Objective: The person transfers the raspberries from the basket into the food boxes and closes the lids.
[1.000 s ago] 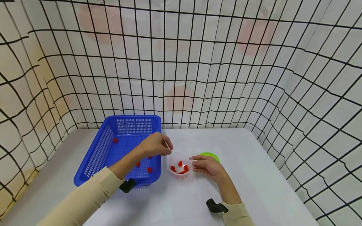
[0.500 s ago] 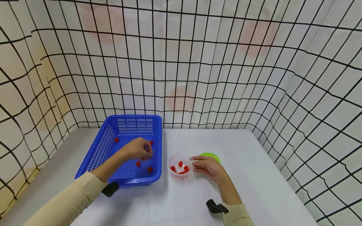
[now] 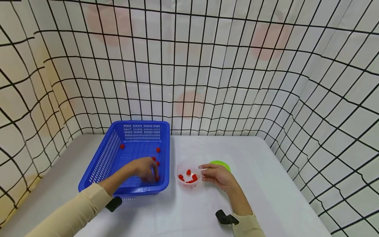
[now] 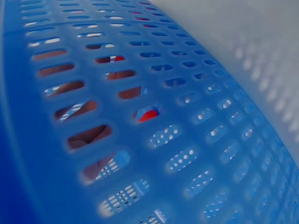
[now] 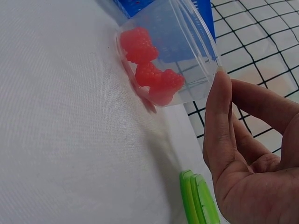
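My left hand reaches down into the blue plastic basket, fingers pointing down at a raspberry near the right wall. Whether the fingers pinch it I cannot tell; in the left wrist view the basket's slotted wall hides most of the hand. Other red raspberries lie on the basket floor, one of them at the far left. To the right, a clear plastic tub stands on the table with several raspberries inside. My right hand holds the tub's rim at its right side with the fingertips.
A bright green lid lies on the table behind the right hand. Black netting over white walls encloses the back and both sides of the white table.
The left hand has come from above the tub back left over the basket, then down to the raspberry near its front right. The right hand has stayed at the tub.
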`<state>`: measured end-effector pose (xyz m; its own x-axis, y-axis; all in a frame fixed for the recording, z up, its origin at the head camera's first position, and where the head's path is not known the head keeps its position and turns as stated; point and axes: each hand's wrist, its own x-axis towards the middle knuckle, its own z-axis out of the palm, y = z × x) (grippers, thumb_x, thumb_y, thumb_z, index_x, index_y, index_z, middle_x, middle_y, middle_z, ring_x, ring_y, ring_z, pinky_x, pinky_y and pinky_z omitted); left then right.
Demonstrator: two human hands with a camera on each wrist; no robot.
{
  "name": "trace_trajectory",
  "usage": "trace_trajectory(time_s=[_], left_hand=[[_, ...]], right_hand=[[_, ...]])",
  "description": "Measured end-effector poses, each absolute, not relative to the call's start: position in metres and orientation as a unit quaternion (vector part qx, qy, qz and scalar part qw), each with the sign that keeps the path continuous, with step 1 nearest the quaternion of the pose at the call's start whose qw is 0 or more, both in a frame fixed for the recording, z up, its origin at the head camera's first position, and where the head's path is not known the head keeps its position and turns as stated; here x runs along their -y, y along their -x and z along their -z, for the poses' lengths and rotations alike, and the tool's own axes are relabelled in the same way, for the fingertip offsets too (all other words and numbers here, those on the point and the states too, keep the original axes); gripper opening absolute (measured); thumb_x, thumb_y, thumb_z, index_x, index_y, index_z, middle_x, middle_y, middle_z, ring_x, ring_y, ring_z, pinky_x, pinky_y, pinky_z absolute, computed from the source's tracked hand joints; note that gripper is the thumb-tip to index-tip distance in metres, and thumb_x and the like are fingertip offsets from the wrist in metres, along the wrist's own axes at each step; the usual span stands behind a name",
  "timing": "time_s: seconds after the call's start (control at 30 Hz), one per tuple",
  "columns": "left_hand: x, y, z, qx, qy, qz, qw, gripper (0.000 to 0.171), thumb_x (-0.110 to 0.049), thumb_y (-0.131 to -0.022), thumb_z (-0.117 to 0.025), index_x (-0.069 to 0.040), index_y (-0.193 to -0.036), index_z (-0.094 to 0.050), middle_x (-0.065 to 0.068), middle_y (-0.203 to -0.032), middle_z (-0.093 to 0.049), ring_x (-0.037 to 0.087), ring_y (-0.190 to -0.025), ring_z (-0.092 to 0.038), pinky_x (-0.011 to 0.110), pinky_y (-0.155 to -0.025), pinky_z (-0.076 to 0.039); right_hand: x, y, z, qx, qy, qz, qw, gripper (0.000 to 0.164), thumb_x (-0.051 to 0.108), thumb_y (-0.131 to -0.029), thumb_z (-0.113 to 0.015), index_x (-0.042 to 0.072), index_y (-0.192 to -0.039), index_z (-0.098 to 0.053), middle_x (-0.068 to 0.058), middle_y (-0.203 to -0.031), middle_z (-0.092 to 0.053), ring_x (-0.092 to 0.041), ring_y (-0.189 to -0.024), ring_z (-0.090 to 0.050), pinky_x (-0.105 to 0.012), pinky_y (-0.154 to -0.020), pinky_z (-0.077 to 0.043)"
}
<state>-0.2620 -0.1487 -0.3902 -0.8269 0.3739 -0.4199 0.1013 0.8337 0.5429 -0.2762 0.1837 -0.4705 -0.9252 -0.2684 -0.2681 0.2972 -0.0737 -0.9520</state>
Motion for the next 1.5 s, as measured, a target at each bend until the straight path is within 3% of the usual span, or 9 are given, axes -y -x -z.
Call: trace_trajectory(time_s=[0.17, 0.6, 1.07, 1.23, 1.5], left_hand=[[0.146, 0.26, 0.396, -0.921, -0.127, -0.248, 0.271, 0.011, -0.004, -0.083, -0.078, -0.009, -0.093, -0.076, 0.005, -0.081, -0.067, 0.019, -0.073, -0.064, 0.032, -0.07, -0.06], [0.144, 0.255, 0.412, -0.924, -0.155, -0.223, 0.269, 0.019, 0.003, -0.087, -0.067, -0.012, -0.083, -0.076, 0.002, -0.077, -0.067, 0.018, -0.068, -0.06, 0.03, -0.063, -0.055], [0.145, 0.255, 0.413, -0.922, -0.168, -0.227, 0.266, 0.02, 0.005, -0.087, -0.064, -0.011, -0.083, -0.075, 0.002, -0.079, -0.065, 0.019, -0.074, -0.058, 0.028, -0.064, -0.048], [0.147, 0.256, 0.407, -0.917, -0.161, -0.247, 0.269, 0.015, 0.001, -0.086, -0.07, -0.011, -0.081, -0.076, 0.002, -0.077, -0.068, 0.017, -0.07, -0.061, 0.031, -0.066, -0.055], [0.153, 0.263, 0.388, -0.903, -0.13, -0.323, 0.251, 0.005, -0.001, -0.084, -0.077, -0.006, -0.086, -0.076, 0.003, -0.086, -0.071, 0.022, -0.078, -0.067, 0.038, -0.079, -0.063]], right_hand=[[-0.182, 0.275, 0.47, -0.651, -0.011, 0.733, 0.194, 0.039, 0.001, -0.092, -0.069, -0.01, -0.128, -0.061, -0.017, -0.113, -0.071, -0.017, -0.072, -0.071, -0.03, -0.076, -0.063], [-0.181, 0.276, 0.471, -0.649, -0.004, 0.736, 0.195, 0.037, -0.001, -0.091, -0.069, -0.01, -0.126, -0.063, -0.011, -0.108, -0.073, -0.017, -0.07, -0.071, -0.029, -0.075, -0.063], [-0.181, 0.276, 0.47, -0.648, -0.001, 0.735, 0.199, 0.04, -0.001, -0.09, -0.07, -0.012, -0.128, -0.061, -0.014, -0.109, -0.072, -0.016, -0.07, -0.071, -0.029, -0.074, -0.063], [-0.182, 0.275, 0.469, -0.649, 0.001, 0.735, 0.199, 0.041, -0.001, -0.09, -0.069, -0.012, -0.128, -0.06, -0.014, -0.11, -0.072, -0.016, -0.071, -0.071, -0.028, -0.075, -0.063], [-0.182, 0.275, 0.469, -0.656, -0.006, 0.73, 0.192, 0.039, 0.001, -0.091, -0.069, -0.011, -0.128, -0.061, -0.013, -0.112, -0.072, -0.017, -0.072, -0.071, -0.029, -0.075, -0.063]])
